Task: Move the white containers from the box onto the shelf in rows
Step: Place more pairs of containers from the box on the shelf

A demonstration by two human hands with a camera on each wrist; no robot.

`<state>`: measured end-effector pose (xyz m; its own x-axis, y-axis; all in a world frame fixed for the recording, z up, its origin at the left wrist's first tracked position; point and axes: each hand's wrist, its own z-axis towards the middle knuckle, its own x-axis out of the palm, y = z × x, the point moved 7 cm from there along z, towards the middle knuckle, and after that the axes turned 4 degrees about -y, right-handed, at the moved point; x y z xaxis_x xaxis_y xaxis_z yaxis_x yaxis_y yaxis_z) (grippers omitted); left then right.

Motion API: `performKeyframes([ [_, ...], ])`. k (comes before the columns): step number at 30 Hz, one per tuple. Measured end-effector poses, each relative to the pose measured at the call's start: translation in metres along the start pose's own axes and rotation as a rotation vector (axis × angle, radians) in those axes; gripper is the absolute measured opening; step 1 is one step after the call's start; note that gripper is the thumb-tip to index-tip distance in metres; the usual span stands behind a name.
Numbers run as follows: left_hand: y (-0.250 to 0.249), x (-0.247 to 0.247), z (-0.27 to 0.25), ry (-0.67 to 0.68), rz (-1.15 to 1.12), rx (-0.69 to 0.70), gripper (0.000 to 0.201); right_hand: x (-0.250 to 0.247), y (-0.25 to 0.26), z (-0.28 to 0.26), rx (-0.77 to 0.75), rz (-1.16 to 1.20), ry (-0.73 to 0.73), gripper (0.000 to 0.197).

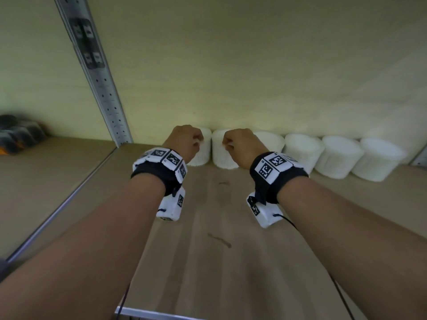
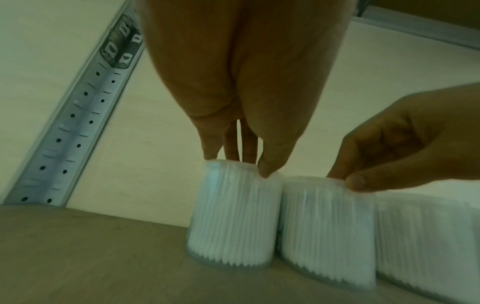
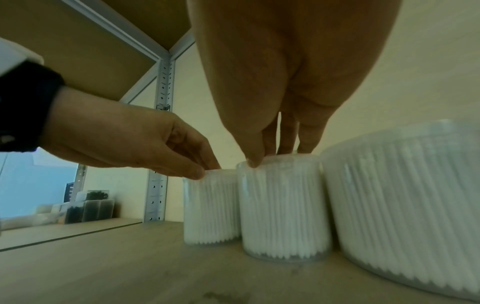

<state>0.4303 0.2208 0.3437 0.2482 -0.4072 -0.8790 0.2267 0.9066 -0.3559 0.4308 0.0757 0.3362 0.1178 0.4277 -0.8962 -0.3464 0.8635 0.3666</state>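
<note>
White row: six white containers stand along the back wall of the shelf (image 1: 208,227), across the middle of the head view from centre to right edge, packed close side by side.
Contents: thin white sticks packed upright behind clear walls, seen close in both wrist views.
Left hand: the left hand (image 1: 184,142) sits over the leftmost container (image 1: 202,146), just left of centre in the head view; its fingertips (image 2: 267,170) curl down and pinch the top rim.
Left grip: closed on that rim, fingers bunched, container base flat on the shelf board.
Right hand: the right hand (image 1: 242,144) sits over the second container (image 1: 223,148), just right of centre; its fingertips (image 3: 253,161) pinch the rim the same way.
Right grip: closed on the rim, container upright and touching its neighbours on both sides.
Step in hand: likely setting down the last two of the back row, or nudging them snug into line; both already rest on the shelf.
Box: not in view in any picture, so how many containers remain cannot be told.
Next move: probably letting go straight upward so neither container tips, then drawing both arms back toward the lower edge of the head view.
After that: a second row would start in front of the first, on the bare board.
Elsewhere: a perforated metal upright (image 1: 104,88) at upper left; dark tubs (image 1: 18,132) at far left on the neighbouring shelf.
</note>
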Motion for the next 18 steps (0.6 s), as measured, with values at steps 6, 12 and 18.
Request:
performKeyframes([
  [6,-0.001,0.002,-0.027,0.051,-0.036,-0.040,0.051,-0.016,0.008,-0.028,0.005,-0.007,0.024,0.038],
  [12,-0.037,-0.024,-0.078,0.088,-0.030,-0.053,0.049,-0.048,0.023,-0.083,0.021,-0.026,0.008,0.039],
  [18,-0.085,-0.064,-0.141,0.099,-0.087,-0.066,0.045,-0.083,0.048,-0.151,0.020,-0.058,0.008,0.040],
])
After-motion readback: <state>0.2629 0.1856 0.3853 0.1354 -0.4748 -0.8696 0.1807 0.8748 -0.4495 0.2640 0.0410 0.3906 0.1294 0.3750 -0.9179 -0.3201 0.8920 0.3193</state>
